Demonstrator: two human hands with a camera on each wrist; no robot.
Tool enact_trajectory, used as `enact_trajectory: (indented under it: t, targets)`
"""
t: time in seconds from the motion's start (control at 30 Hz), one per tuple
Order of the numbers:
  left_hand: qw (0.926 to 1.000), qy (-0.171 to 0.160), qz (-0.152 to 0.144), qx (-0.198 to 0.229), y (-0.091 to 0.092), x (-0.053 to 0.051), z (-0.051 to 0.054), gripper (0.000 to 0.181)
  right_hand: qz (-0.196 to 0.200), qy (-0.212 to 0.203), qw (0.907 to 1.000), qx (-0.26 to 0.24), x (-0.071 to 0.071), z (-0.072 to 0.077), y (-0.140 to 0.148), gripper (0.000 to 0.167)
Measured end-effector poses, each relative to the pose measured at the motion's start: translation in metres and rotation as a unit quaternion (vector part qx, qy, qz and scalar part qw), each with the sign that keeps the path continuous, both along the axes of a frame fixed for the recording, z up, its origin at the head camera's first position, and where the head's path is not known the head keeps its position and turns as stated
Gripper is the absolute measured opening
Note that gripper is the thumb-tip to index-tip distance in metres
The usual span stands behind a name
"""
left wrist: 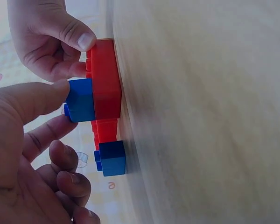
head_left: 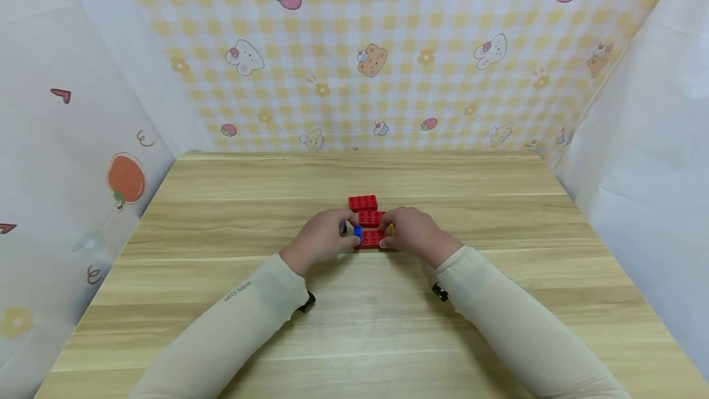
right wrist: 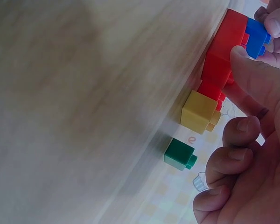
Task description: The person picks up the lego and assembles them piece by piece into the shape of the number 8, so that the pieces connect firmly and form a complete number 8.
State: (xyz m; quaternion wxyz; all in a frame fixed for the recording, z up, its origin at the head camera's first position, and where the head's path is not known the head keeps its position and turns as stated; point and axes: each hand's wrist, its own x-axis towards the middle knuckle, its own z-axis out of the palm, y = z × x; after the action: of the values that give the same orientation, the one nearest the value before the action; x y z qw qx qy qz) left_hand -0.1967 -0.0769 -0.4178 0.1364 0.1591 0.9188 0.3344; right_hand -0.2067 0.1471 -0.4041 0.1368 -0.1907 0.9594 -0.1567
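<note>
"While the left fingers [left wrist: 56, 130] pinch the small blue plastic block [left wrist: 80, 100] at one end of the long red studded plastic brick [left wrist: 106, 84], what might go wrong?"

"The right fingers [right wrist: 242, 100] grasp that brick's opposite end, down on the wood-grain surface [head_left: 354, 325]. If they loosen under a hard push, it could skid."

"And the blue block?"

"I can't tell if it's fully seated; uneven pressure could leave it crooked. Straying right fingers might bump the yellow plastic block [right wrist: 198, 112] behind."

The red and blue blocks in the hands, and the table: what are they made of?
The red block and blue block look like hard plastic: smooth, slightly shiny sides, moulded-looking bumps. The table shows streaky grain and a soft sheen, so maybe wood, or a wood-look covering.
</note>
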Motion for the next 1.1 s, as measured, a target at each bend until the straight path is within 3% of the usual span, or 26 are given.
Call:
enact_trajectory:
  t: [0.33, 0.73, 1.1]
  targets:
    - [1.0, -0.006, -0.003, -0.007, 0.001, 0.002, 0.003, 0.015, -0.001, -0.012, 0.9999, -0.007, 0.001, -0.002, 0.0, 0.021]
    - [0.9999, -0.011, 0.009, -0.006, 0.004, 0.003, 0.001, 0.018, 0.014, -0.003, 0.9991, -0.039, -0.001, -0.005, 0.013, 0.029]
    - [0.9996, -0.022, 0.019, -0.003, 0.004, 0.003, 0.005, 0.017, -0.04, -0.013, 0.9968, -0.068, -0.015, 0.01, 0.037, 0.031]
